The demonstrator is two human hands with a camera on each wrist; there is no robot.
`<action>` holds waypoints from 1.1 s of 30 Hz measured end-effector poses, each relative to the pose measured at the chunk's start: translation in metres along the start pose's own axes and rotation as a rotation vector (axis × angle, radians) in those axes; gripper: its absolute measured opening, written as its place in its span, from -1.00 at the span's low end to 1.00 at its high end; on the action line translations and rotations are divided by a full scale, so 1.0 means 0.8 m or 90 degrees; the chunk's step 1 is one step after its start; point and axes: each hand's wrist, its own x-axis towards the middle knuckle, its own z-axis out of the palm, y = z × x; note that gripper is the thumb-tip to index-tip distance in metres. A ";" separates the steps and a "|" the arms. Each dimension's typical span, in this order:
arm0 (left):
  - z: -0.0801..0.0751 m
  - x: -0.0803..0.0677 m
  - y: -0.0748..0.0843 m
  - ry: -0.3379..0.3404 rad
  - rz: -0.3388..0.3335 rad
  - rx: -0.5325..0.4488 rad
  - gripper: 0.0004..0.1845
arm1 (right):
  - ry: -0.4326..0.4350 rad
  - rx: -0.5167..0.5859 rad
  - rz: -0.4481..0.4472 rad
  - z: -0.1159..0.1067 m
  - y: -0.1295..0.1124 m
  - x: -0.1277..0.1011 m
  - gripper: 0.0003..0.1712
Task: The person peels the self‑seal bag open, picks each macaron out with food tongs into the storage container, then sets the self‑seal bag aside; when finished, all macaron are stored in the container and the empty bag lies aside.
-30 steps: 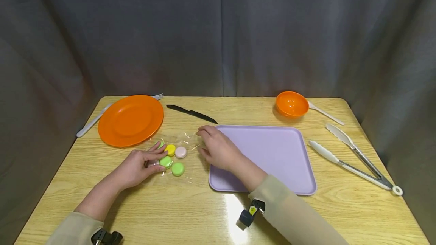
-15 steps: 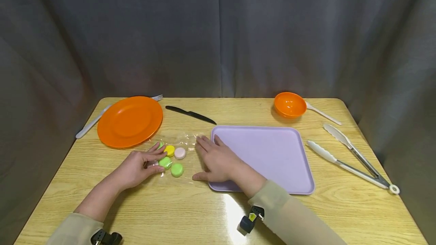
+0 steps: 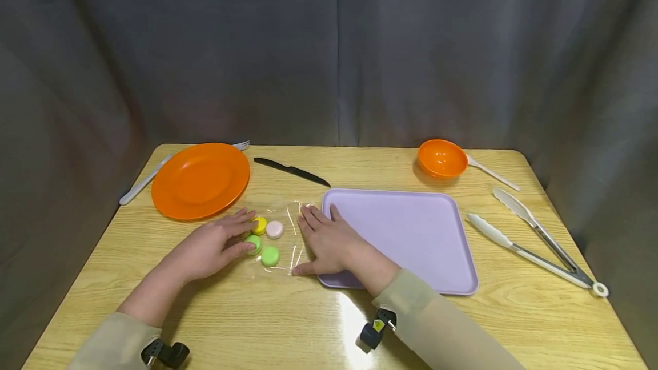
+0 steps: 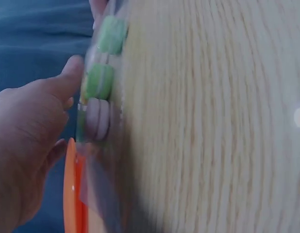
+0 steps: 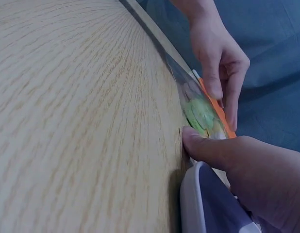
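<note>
A clear plastic bag (image 3: 285,227) lies on the wooden table and holds several macarons: a yellow one (image 3: 260,225), a pink one (image 3: 275,229) and two green ones (image 3: 270,256). My left hand (image 3: 233,236) rests on the bag's left side. Its fingers lie over the yellow macaron, and its thumb (image 4: 67,77) touches a green macaron (image 4: 99,81). My right hand (image 3: 321,236) lies flat with straight fingers on the bag's right edge, its thumb (image 5: 208,148) on the table beside the lilac tray (image 3: 411,233). The plastic is hard to make out.
An orange plate (image 3: 200,180) sits at the back left with a white fork (image 3: 139,184) behind it. A black knife (image 3: 290,171) lies behind the bag. At the right are an orange bowl (image 3: 441,157), a white spoon (image 3: 490,173) and tongs (image 3: 534,244).
My right hand went from curled at the bag's far edge to flat on its right side. My left hand slid slightly forward over the macarons.
</note>
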 end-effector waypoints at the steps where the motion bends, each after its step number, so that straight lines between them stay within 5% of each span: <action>1: 0.000 0.001 0.000 0.002 -0.001 0.015 -0.37 | -0.002 0.003 0.002 -0.001 -0.001 0.000 0.38; 7: 0.003 0.005 -0.010 0.023 -0.011 0.041 -0.42 | 0.001 0.015 -0.003 0.000 -0.001 0.000 0.38; 22: -0.003 0.006 -0.008 0.139 0.059 0.017 -0.66 | 0.004 0.008 -0.010 0.000 0.001 -0.001 0.36; 33: -0.006 0.007 -0.005 0.184 0.084 0.056 -0.69 | 0.066 0.011 -0.054 -0.005 0.005 -0.002 0.09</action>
